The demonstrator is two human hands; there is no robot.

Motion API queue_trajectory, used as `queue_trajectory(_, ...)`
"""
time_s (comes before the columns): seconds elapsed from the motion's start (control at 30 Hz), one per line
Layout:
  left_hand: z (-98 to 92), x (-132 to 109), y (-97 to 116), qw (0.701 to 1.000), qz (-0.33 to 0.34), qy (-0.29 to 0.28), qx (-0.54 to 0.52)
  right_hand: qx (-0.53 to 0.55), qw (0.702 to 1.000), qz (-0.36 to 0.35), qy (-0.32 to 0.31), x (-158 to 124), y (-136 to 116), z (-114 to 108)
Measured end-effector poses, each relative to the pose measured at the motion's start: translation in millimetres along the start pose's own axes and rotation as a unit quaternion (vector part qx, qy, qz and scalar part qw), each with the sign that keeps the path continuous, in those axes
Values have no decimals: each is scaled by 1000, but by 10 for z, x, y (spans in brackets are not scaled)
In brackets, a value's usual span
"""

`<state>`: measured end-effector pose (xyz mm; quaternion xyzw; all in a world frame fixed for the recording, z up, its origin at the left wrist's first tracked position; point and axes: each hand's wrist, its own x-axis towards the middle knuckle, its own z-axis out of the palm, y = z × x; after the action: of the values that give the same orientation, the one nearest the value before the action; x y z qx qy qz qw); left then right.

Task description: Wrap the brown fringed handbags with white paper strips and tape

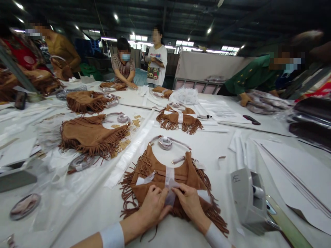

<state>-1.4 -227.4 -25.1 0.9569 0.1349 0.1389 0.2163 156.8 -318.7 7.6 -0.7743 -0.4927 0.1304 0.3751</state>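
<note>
A brown suede fringed bag (155, 172) lies flat on the white table (214, 144) in front of me, its wrapped strap (165, 142) curled above it. My left hand (153, 206) and my right hand (190, 203) both rest on the bag's lower half. Their fingertips pinch a strip of translucent white wrapping (169, 182) that runs down the bag's middle. White cuffs cover both my wrists.
A grey tape dispenser (248, 199) stands to the right of the bag. More fringed bags (90, 136) lie to the left and behind (178, 119). Paper sheets (292, 168) lie at right. Several other people work around the far edge of the table.
</note>
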Motion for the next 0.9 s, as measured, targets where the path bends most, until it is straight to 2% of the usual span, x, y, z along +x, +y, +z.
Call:
queue_trajectory(0.13,117,103,40,998,-55,40,13,-8,1000,2,-27,181,65,-36)
queue_trajectory(0.23,169,139,19,996,-71,50,5,-6,999,-4,-52,310,125,-44)
queue_trajectory(0.37,215,169,-9,996,-59,66,13,-9,998,1,-67,416,215,-2)
queue_trajectory(0.53,261,194,-49,995,-28,88,35,-17,998,27,-51,425,304,72)
queue_trajectory(0.73,217,231,-20,993,-46,83,67,-17,998,44,-36,401,374,140)
queue_trajectory(0.83,176,265,2,985,9,124,123,-17,998,39,-37,396,411,171)
queue_trajectory(0.9,167,270,-9,976,75,109,171,-19,999,34,-34,393,436,188)
